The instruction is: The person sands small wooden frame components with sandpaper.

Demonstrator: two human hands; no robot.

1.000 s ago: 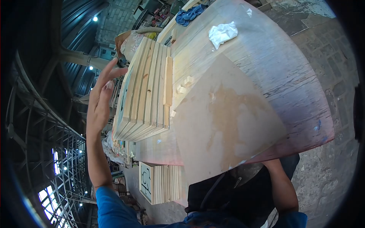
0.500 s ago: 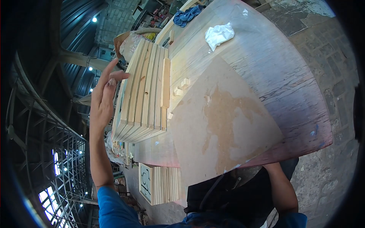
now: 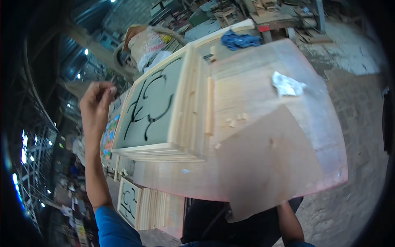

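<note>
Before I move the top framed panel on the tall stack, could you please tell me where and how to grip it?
Probably by the wooden rim at left and right, a hand from each side: the rim borders the panel, and the frames stacked beneath seem to cover its underside.

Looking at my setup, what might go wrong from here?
The brown sheet juts past the near edge of the tabletop, so it might slip or tip; the right hand's grip is hidden. A small wooden block sits by the sheet's corner and could get knocked aside.
</note>
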